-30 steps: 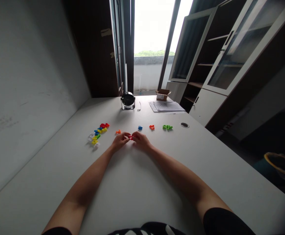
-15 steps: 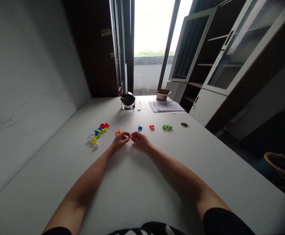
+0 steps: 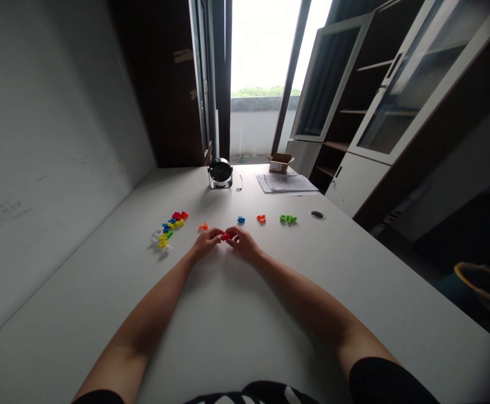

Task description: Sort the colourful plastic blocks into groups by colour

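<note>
Between my two hands is a small red plastic piece (image 3: 226, 237), its exact shape too small to make out. My left hand (image 3: 206, 241) pinches it from the left, and my right hand (image 3: 242, 241) grips it from the right with thumb and fingers. Just beyond the left hand lies an orange piece (image 3: 203, 226). A blue piece (image 3: 241, 220) is past the right hand, with another orange piece (image 3: 261, 219) and green pieces (image 3: 288, 219) farther right. Off to the left, red pieces (image 3: 179, 215), yellow pieces (image 3: 176, 224) and white pieces (image 3: 166, 250) form a loose cluster.
On the white table (image 3: 228, 314), a round black device on a stand (image 3: 220, 172) is at the far side. Papers (image 3: 287, 183) and an open cardboard box (image 3: 280, 163) lie at the back right, near a round cable hole (image 3: 317, 215). A wall (image 3: 59, 168) borders the left.
More of the red piece shows between my fingertips; it appears to have turned slightly. Both hands stay in nearly the same place, and the loose pieces have not moved.
</note>
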Demonstrator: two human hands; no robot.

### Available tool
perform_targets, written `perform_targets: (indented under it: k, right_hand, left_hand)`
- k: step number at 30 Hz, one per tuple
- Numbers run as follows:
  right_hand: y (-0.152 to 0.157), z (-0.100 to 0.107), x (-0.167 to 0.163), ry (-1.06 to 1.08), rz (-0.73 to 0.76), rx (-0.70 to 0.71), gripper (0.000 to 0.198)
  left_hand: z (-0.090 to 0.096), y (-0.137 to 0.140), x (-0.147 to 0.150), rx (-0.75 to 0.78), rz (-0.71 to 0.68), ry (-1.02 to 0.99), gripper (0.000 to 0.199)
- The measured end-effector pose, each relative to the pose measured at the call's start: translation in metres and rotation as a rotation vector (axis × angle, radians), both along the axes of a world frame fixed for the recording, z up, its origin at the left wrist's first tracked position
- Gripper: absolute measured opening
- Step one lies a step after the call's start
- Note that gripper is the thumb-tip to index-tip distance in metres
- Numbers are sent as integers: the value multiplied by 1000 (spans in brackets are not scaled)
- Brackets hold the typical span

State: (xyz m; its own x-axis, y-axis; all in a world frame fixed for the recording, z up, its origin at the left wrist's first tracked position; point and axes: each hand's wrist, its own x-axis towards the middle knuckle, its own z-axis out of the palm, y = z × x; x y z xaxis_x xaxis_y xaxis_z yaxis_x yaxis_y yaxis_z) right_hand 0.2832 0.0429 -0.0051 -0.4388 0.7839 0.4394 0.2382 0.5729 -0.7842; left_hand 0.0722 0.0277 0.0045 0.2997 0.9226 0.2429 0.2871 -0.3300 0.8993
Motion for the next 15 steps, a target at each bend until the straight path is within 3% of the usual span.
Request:
perform_targets:
  k: [7, 15]
  right_hand:
    - [-5, 3, -1, -23, -6, 54, 21]
    - [-1, -2, 0, -110, -92, -63, 24]
  left_hand:
    - [-2, 0, -1, 17, 6, 14, 29]
    - [-7, 2, -1, 39, -3, -30, 29]
